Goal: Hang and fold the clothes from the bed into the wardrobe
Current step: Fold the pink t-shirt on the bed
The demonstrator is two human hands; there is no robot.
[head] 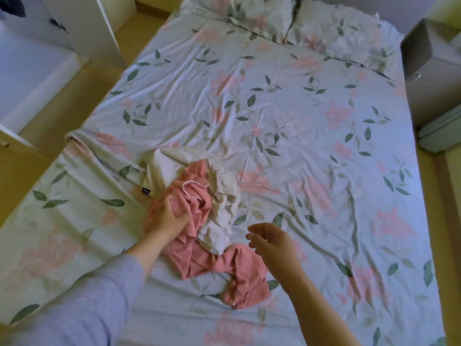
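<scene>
A crumpled pink garment (pixel 212 260) on the floral bed (pixel 287 108) is gripped by the left hand (pixel 166 216), the right hand (pixel 270 239) hovering loosely open.

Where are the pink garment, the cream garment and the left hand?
pink garment (pixel 204 267), head view, lower flat stretch
cream garment (pixel 159 171), head view, upper left fold
left hand (pixel 164 216), head view, back of hand

Clothes (pixel 214 216) on bed (pixel 311 136), wardrobe (pixel 82 23) left

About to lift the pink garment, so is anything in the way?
Yes. The cream garment lies over the middle of the pink garment, just right of the gripping left hand. The right hand holds nothing.
</scene>
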